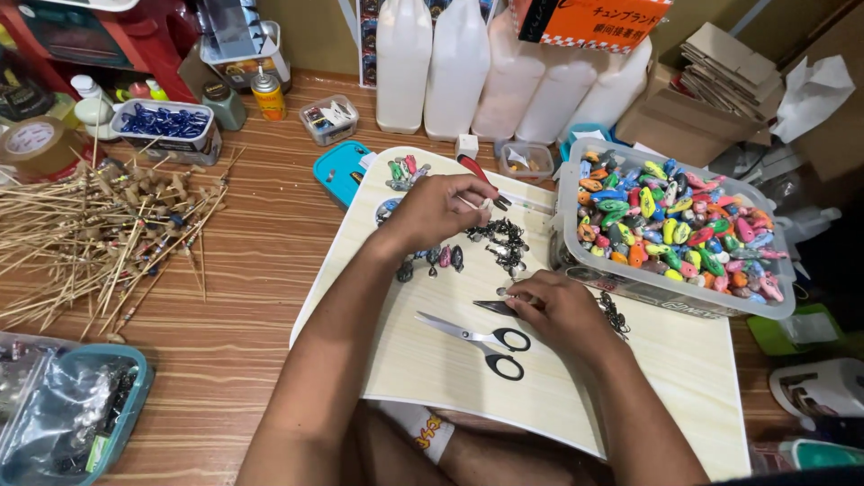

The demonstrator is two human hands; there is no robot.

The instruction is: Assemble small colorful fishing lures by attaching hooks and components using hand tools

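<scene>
Now | clear tub (576,256): colourful lures (670,220) | left hand (432,211): pinching small piece

**Wooden floor, pale lap board on top**

Wood-plank floor (252,270) carries a pale board (450,360). On the board: black-handled scissors (481,337), cluster of dark metal hooks (504,241), clear tub of coloured lures (670,225). On the floor: pile of bamboo sticks (99,238) at left, teal-rimmed tray (67,414) near left, white jugs (459,67) at back, cardboard boxes (693,112) back right.
</scene>
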